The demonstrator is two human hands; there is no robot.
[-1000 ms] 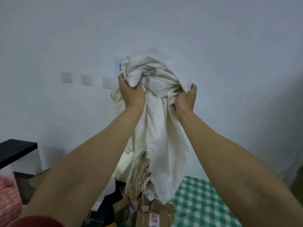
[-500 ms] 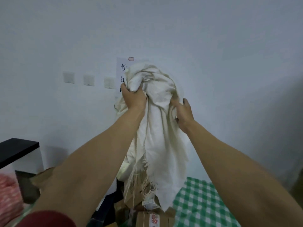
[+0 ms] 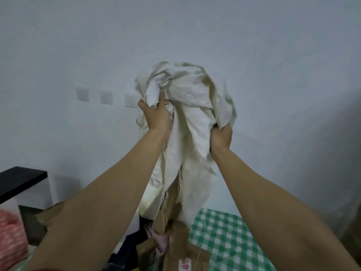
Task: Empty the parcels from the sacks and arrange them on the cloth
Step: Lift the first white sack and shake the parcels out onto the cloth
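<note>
Grip: left hand (image 3: pixel 156 116), right hand (image 3: pixel 220 138) on sack (image 3: pixel 191 98) above parcels (image 3: pixel 175 237), cloth (image 3: pixel 224 237)

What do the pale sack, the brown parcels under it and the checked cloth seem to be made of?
Sack: coarse woven fabric or woven plastic, matte off-white; it crumples in stiff folds.
Parcels: brown cardboard, matte, one with a printed label.
Cloth: green-and-white check, matte; fabric or plastic sheet, too blurred to tell.

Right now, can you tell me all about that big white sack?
The sack is off-white woven cloth, crumpled and limp. Both hands hold it up before the wall: the left hand grips its bunched top, the right hand its side. Its frayed lower end hangs down over the brown parcels.
</note>
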